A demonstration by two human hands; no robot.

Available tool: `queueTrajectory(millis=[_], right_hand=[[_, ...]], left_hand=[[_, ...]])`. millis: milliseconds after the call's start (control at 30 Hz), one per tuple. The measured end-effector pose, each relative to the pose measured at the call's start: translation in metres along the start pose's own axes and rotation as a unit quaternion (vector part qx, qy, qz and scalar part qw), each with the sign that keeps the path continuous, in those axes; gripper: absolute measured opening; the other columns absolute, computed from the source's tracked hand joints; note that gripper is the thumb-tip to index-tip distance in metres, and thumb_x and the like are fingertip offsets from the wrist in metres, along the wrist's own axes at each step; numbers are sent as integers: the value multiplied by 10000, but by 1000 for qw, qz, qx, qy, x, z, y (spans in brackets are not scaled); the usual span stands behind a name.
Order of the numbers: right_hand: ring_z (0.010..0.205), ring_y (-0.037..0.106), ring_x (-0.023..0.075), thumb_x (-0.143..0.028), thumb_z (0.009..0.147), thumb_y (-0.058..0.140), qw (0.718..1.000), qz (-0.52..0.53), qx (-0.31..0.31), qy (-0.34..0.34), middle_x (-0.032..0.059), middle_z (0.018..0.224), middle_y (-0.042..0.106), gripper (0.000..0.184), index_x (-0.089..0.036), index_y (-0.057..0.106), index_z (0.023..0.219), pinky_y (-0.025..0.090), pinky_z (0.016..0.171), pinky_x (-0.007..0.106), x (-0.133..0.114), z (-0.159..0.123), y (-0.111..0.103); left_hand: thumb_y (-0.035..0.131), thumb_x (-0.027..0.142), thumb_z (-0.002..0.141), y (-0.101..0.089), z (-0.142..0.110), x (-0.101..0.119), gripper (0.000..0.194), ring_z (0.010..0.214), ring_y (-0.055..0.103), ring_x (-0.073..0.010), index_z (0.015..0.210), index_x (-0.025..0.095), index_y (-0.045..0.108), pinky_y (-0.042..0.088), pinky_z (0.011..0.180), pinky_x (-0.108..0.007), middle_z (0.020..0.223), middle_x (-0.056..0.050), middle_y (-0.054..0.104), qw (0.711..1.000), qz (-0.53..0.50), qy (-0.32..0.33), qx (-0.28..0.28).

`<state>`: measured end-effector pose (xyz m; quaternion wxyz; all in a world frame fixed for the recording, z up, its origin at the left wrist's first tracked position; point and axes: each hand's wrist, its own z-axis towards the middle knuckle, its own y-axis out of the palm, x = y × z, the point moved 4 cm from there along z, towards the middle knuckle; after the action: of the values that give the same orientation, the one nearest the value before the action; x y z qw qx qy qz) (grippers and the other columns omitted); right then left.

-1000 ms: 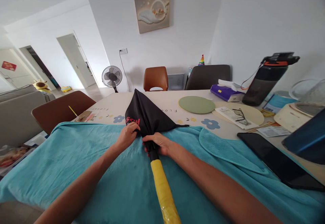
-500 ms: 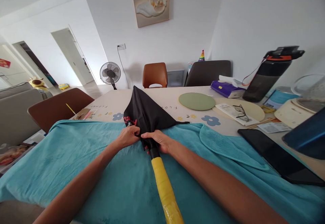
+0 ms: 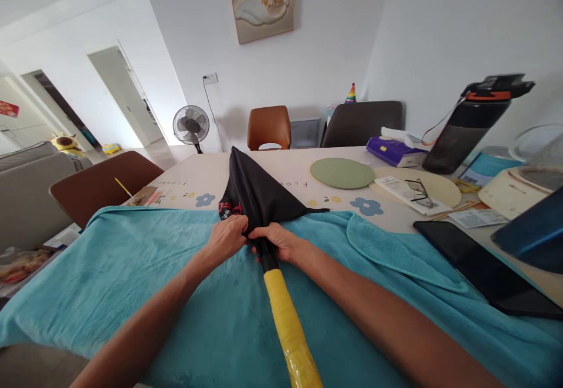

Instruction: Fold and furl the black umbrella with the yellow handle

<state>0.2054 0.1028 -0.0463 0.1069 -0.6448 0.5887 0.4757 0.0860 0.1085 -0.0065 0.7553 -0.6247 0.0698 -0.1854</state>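
Note:
A black umbrella (image 3: 259, 191) lies folded down over a teal blanket (image 3: 145, 259), its canopy loose and its tip pointing away from me. Its handle (image 3: 288, 323) is wrapped in yellow tape and runs toward me. My left hand (image 3: 229, 235) pinches the canopy's left side, beside a patch of red and white print. Around the gathered fabric just above the handle, my right hand (image 3: 279, 241) is closed, thumb on top. Both hands nearly touch each other. Some of the right fingers are hidden beneath the umbrella.
On the right lie a black tablet-like slab (image 3: 479, 268), glasses (image 3: 420, 191) on papers, a purple tissue pack (image 3: 393, 150) and a dark bottle (image 3: 470, 124). A green oval mat (image 3: 342, 173) rests on the table's far part. Chairs (image 3: 269, 127) and a fan (image 3: 191, 125) stand beyond.
My left hand has moved slightly right, closer to my right hand, drawing the canopy's left side inward. The right hand keeps its hold at the base of the canopy.

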Motion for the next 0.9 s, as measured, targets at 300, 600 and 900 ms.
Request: queueTrajectory(millis=[300,600,900], right_hand=[[434,482,118,-161,712,618,999,-14,33,-14,-13,463,514,110,-147,540,635,440,389,240,0,-1,-2],[374,447,103,-135,699,593,997,-7,68,-20,-47,451,468,135,-167,464,674,389,338,225,-1,-4,0],[380,452,84,-171,730,554,997,71,14,-11,-31,482,485,131,-161,445,658,408,326,200,-17,-12,2]], left_hand=[[373,54,745,2,-21,3,192,687,522,-176,768,208,485,373,837,-349,665,-17,539,980,113,163,16],[452,144,666,-8,15,-35,192,766,569,-142,832,186,540,435,654,-244,819,-5,601,938,-337,-3,-78],[414,113,711,30,79,-49,241,859,575,-211,864,138,598,448,772,-338,910,-99,646,907,-386,-166,-12]])
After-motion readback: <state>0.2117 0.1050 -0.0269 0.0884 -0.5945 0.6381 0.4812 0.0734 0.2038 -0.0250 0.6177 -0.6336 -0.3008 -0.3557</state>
